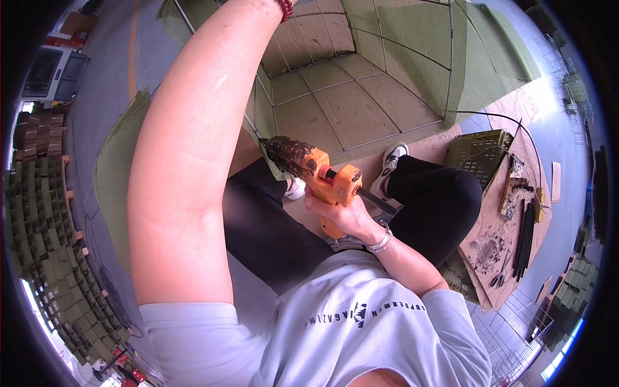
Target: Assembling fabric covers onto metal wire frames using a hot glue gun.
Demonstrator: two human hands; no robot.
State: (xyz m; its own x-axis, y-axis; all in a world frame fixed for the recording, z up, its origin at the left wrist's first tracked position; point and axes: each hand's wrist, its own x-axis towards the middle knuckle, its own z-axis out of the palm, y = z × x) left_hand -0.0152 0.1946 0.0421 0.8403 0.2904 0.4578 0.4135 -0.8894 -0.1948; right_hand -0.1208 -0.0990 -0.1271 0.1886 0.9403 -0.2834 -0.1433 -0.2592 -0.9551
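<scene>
An orange glue gun (316,174) is gripped in the right hand (345,216), fingers wrapped tight around the handle, with the grimy dark nozzle end pointed up and to the left, toward the lower corner of a wire-frame box lined with green felt panels (361,97). The gun is held right over the lap, between the knees in black trousers (445,206), with a white sneaker (393,158) seen just behind it. A silver bracelet (382,242) is worn on that wrist. The left arm (187,161) is stretched way up toward the top of the frame, a red bead bracelet (285,9) showing at the wrist, but the left hand itself is cut off by the picture's edge, so whether its fingers are spread or closed can't be told. Off to the right, a cardboard sheet (496,238) is laid on the floor with scissors (500,277) and dark sticks (525,235) on it, next to a green plastic crate (477,151). Stacks of green felt pieces (45,219) are piled along the left side.
</scene>
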